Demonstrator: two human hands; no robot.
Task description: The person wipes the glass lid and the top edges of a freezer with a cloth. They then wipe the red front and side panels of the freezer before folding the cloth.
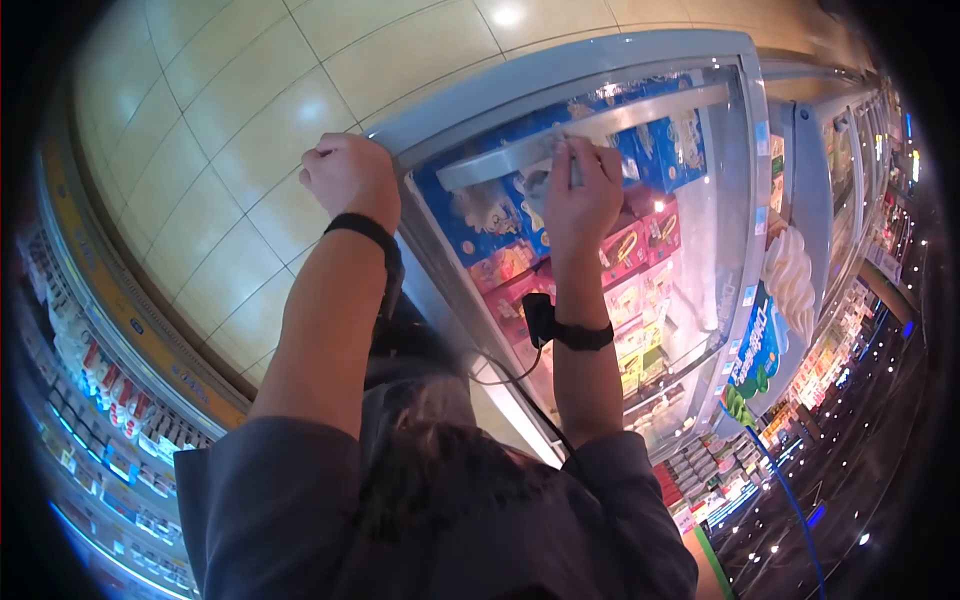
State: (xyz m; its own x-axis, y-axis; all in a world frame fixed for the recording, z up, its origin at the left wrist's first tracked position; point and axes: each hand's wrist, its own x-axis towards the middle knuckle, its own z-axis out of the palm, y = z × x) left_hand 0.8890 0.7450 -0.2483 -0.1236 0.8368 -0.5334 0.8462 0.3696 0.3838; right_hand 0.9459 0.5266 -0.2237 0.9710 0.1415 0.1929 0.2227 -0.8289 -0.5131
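My left hand is curled into a fist beside the near-left corner of a chest freezer's grey frame, with nothing seen in it. Over the freezer's glass lid, my right hand has its fingers bent and closed at the long pale strip that crosses the glass. A small greyish patch shows beside those fingers; whether it is held is unclear. Under the glass lie blue packs, pink packs and yellow-green packs. Both wrists wear black bands.
Tiled floor spreads beyond the freezer at the upper left. A shelf with goods curves along the left. An ice-cream-shaped display and a blue sign stand right of the freezer. A black cable hangs by my right wrist.
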